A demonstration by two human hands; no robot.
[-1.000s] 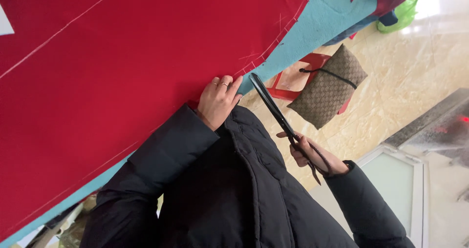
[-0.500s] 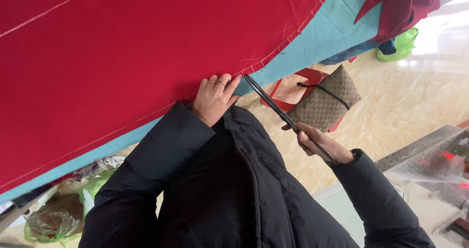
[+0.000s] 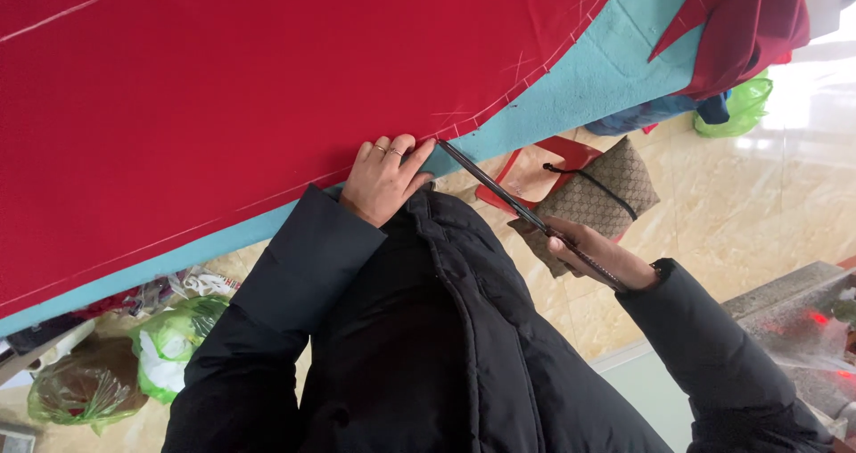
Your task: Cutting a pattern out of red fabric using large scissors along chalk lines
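One sheet of red cloth (image 3: 267,96) covers the upper left and centre of the frame, lying on one turquoise table (image 3: 606,70) whose bare strip shows along the cloth's lower edge and at upper right. Two hands are at work. The left hand (image 3: 382,178) lies flat at the cloth's edge in the centre, fingers close together, pressing down; two rings show on it. The right hand (image 3: 596,253), centre right, is wrapped around the handles of one pair of long dark scissors (image 3: 508,201), whose tips touch the cloth edge just beside the left fingertips. Below the table edge one red stool (image 3: 535,169) with one brown patterned bag (image 3: 606,194) sits close behind the scissors. Two green plastic bags (image 3: 169,346) lie lower left, another at upper right. One dark red garment (image 3: 740,25) hangs at upper right.
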